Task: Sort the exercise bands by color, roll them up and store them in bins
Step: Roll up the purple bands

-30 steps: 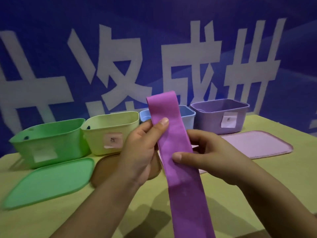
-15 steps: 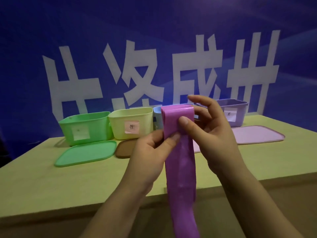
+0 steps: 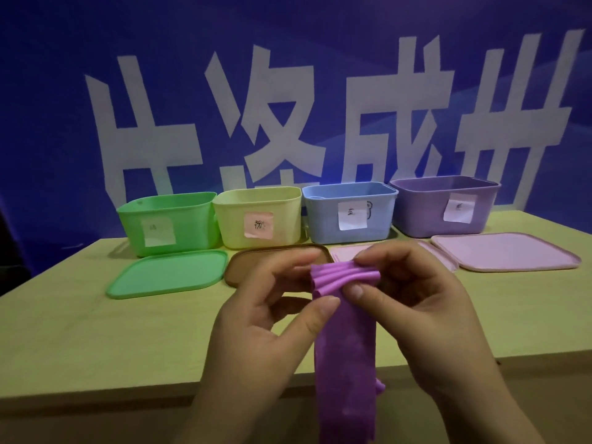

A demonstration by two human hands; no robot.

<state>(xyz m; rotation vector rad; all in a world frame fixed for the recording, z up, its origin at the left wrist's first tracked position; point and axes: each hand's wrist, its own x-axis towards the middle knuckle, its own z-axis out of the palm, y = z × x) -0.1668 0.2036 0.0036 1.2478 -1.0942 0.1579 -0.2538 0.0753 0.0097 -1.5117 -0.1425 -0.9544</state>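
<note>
Head view: your left hand (image 3: 256,322) and right hand (image 3: 413,302) each pinch the top of a purple exercise band (image 3: 344,341), thumbs in front and fingers curled behind. The rolled top end of the band sits between the two grips, and the rest hangs straight down below them, past the front edge of the desk (image 3: 96,341). The top of the band is bunched into ridged folds; the hanging length is flat and smooth. Beyond the band, four open bins stand in a row on the desk: green bin (image 3: 166,222), yellow bin (image 3: 259,216), blue bin (image 3: 349,213), purple bin (image 3: 445,205), each with a paper label. Lids lie flat in front of them, nearer the band.
</note>
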